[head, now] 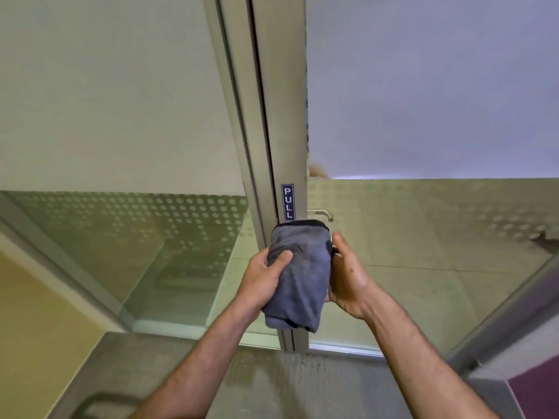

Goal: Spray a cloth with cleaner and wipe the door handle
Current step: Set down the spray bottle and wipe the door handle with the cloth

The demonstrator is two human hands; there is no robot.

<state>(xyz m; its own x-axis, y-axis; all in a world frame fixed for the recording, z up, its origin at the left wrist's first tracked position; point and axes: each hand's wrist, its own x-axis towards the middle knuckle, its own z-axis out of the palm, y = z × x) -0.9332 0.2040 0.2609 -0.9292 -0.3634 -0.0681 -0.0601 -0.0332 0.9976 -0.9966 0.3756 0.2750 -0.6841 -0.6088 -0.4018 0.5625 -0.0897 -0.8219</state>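
Note:
A folded grey-blue cloth (299,273) hangs in front of the door's metal frame (272,116), covering the spot just below the blue PULL sticker (287,202). My left hand (266,273) grips the cloth's left side, thumb pressed on its front. On the cloth's right edge rests my right hand (348,273), its fingers curled behind the fabric. A silver lever handle (322,213) on the far side of the glass shows just above the cloth. The near handle is hidden under the cloth. No spray bottle is in view.
Frosted glass panels with dot patterns (136,225) flank the frame on both sides. Grey carpet (272,385) lies below. A dark curved object (99,403) sits at the bottom left, and a purple surface (532,394) at the bottom right.

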